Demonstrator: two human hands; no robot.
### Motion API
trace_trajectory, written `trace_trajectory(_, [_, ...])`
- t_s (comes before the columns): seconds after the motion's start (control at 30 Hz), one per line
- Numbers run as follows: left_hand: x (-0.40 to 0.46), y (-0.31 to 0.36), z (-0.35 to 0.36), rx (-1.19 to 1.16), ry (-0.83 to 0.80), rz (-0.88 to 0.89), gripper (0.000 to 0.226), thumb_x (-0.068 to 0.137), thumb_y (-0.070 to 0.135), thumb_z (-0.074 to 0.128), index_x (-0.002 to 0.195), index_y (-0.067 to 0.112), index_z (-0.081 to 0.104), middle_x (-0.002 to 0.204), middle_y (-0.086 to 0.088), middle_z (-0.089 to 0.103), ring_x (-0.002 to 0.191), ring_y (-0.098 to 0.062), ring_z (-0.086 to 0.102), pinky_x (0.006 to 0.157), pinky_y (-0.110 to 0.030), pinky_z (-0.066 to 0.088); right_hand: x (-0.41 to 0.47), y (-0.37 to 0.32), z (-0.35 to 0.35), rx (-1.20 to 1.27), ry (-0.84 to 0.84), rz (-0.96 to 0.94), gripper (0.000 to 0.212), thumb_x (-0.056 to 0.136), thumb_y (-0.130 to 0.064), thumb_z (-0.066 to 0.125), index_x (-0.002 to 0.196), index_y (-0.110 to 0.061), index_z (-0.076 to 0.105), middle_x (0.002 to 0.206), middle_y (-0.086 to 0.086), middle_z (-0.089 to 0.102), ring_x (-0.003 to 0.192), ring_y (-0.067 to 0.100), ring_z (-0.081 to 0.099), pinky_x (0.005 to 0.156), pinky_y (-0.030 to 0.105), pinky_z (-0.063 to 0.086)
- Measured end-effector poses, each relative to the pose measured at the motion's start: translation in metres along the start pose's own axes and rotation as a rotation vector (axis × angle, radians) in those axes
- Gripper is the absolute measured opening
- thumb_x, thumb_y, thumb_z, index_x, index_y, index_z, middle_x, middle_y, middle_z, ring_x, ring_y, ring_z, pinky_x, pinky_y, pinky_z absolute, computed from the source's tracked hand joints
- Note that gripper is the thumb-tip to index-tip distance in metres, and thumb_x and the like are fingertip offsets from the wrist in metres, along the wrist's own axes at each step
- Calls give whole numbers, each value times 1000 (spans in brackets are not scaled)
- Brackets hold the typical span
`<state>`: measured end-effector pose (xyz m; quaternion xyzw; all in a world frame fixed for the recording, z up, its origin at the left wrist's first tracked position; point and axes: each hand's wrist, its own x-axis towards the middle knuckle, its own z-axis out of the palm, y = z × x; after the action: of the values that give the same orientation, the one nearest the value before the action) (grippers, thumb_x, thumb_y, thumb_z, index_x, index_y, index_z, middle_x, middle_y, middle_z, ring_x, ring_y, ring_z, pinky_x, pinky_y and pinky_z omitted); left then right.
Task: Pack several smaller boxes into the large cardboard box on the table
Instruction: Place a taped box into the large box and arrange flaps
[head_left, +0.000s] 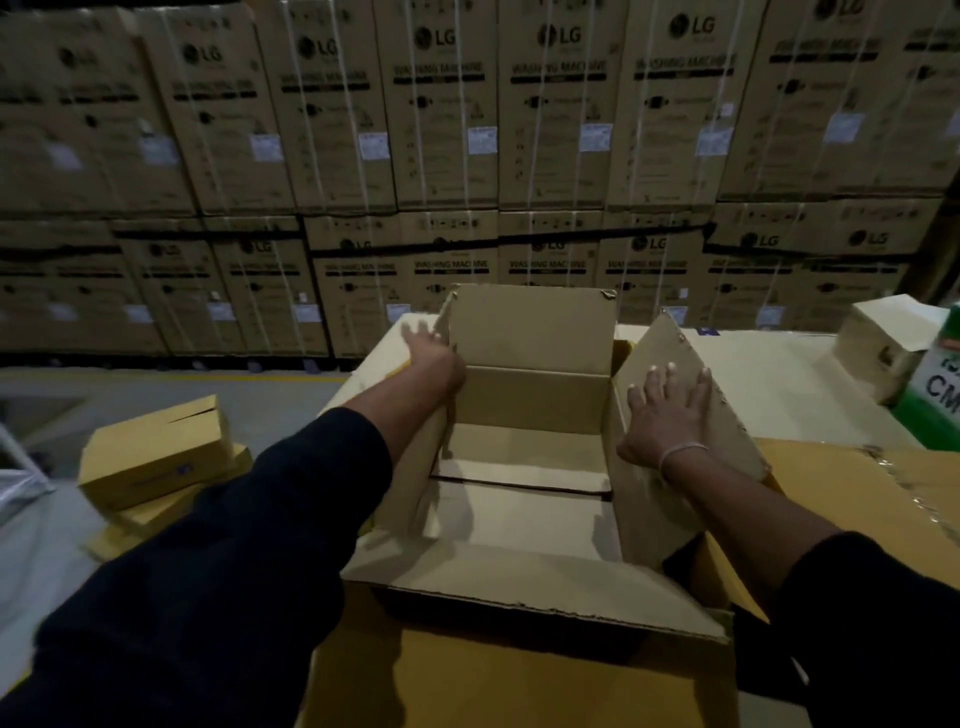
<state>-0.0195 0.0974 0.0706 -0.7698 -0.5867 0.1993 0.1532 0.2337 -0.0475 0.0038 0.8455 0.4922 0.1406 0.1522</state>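
Note:
The large cardboard box (524, 395) stands open in front of me on a cardboard-covered table (810, 364), with nothing inside it. My left hand (431, 353) lies flat with fingers spread against the box's left flap. My right hand (667, 415) presses palm-down, fingers apart, on the right flap (675, 353), which leans outward. The far flap stands upright and the near flap (545, 587) folds toward me. Two smaller yellow-brown boxes (156, 452) are stacked to the left, below table level.
A wall of stacked washing-machine cartons (467, 156) fills the background. A small cardboard box (883, 348) and a green-and-white carton (935, 395) sit at the table's right edge. Grey floor with a yellow line (171, 374) lies to the left.

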Motion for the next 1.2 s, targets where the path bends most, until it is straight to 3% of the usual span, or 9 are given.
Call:
trace_trajectory(0.07, [-3, -29, 19, 18, 38, -59, 77, 98, 43, 63, 162, 26, 23, 171, -14, -8, 152, -54, -8, 117, -73, 19, 3, 2, 1, -15, -11, 17, 86, 87, -61, 52, 161, -24, 28, 172, 15, 8, 158, 43, -4, 113, 77, -16])
trace_trajectory(0.17, [3, -62, 57, 11, 112, -29, 70, 98, 48, 59, 159, 28, 31, 172, -11, -6, 153, -52, 0, 113, -57, 40, 7, 5, 4, -73, -6, 30, 86, 87, -62, 50, 161, -24, 29, 171, 16, 9, 157, 44, -4, 114, 75, -18])
trace_trajectory(0.27, [3, -75, 72, -42, 107, 15, 77, 95, 59, 56, 160, 29, 26, 172, -7, -5, 154, -50, 3, 112, -52, 42, 9, 8, 6, -152, 7, 20, 85, 89, -61, 47, 162, -22, 29, 171, 19, 10, 157, 46, -4, 114, 73, -19])
trace_trajectory(0.4, [5, -79, 81, -32, 80, 25, 84, 93, 70, 51, 161, 31, 20, 172, -4, -6, 153, -50, -1, 116, -56, 35, 11, 6, 0, -235, 24, -6, 84, 91, -59, 43, 162, -18, 28, 170, 22, 10, 157, 47, -2, 114, 73, -18])
trace_trajectory(0.63, [4, -57, 60, 154, 219, 12, 71, 93, 55, 59, 156, 29, 36, 171, -16, 4, 156, -45, -3, 122, -69, 3, 14, -1, -8, -300, 36, -18, 88, 89, -61, 42, 163, -16, 25, 170, 25, 7, 156, 50, -5, 106, 78, -26])
trace_trajectory(0.97, [-3, -14, 50, 219, 286, 53, 57, 92, 51, 60, 145, 32, 48, 170, -20, 4, 156, -45, -4, 116, -75, -6, 17, 9, -17, -374, 107, -5, 87, 93, -65, 34, 164, -18, 22, 170, 26, 5, 155, 52, -7, 106, 80, -23])
trace_trajectory(1.07, [-3, -11, 51, 197, 256, 3, 52, 93, 45, 62, 142, 33, 52, 170, -21, 4, 156, -46, -6, 115, -76, -8, 18, 12, -14, -289, 77, 44, 86, 95, -61, 43, 165, -17, 20, 171, 24, 2, 155, 51, -3, 112, 83, -3])
trace_trajectory(1.13, [-5, -17, 55, 176, 218, -57, 51, 93, 44, 64, 141, 32, 54, 170, -21, 3, 155, -48, -7, 114, -78, -8, 18, 18, -12, -228, 53, 68, 81, 96, -56, 48, 162, -14, 27, 170, 23, 4, 154, 51, 3, 113, 75, 23])
trace_trajectory(1.2, [-6, -25, 62, 160, 196, -100, 56, 92, 47, 64, 144, 31, 51, 170, -22, 2, 155, -48, -7, 114, -78, -6, 18, 25, -9, -220, 49, 55, 78, 94, -54, 50, 158, -12, 36, 168, 25, 9, 152, 51, 8, 111, 64, 36])
